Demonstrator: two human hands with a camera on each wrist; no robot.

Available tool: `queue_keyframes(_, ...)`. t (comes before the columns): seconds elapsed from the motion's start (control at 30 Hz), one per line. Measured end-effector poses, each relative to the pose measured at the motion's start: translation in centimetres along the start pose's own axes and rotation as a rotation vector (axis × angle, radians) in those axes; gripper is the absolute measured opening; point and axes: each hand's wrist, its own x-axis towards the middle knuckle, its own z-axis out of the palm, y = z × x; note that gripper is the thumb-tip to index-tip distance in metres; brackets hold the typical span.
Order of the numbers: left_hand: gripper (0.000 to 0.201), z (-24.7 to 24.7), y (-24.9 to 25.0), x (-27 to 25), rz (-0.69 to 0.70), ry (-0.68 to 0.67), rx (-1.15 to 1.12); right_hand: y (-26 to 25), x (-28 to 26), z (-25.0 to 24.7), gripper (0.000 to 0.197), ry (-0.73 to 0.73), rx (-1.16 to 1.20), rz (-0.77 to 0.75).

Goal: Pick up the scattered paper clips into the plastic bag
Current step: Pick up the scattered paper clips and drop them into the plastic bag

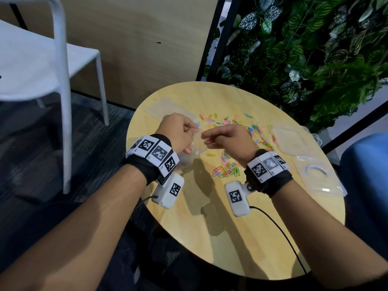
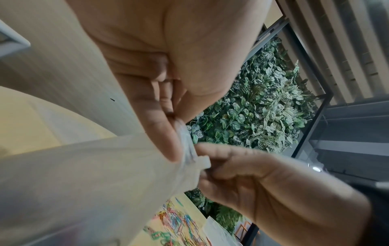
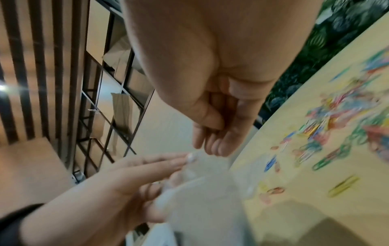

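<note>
A clear plastic bag [image 1: 196, 151] hangs above the round wooden table [image 1: 210, 238]. My left hand [image 1: 194, 131] pinches one side of its top edge. My right hand [image 1: 204, 136] pinches the other side, right beside it. The left wrist view shows both hands close up: the left hand [image 2: 179, 131] on the bag [image 2: 94, 174], the right hand [image 2: 202, 168] at its rim. Coloured paper clips [image 1: 226, 166] lie scattered on the table under and beyond my right hand, with more farther back [image 1: 231, 121]. In the right wrist view they [image 3: 336, 129] are blurred, to the right of the bag [image 3: 202, 208].
Another flat clear bag [image 1: 165, 108] lies at the table's back left. Two clear plastic box parts [image 1: 290, 139] [image 1: 319, 177] sit at the right edge. A white chair [image 1: 63, 59] stands on the left, a plant wall [image 1: 315, 49] behind the table.
</note>
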Motion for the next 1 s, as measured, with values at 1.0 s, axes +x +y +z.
queue_keyframes(1.0,0.016,4.4,1.5,0.0,0.024,-0.185,0.110,6.4,-2.6,-6.7,0.019,0.247,0.643,0.308)
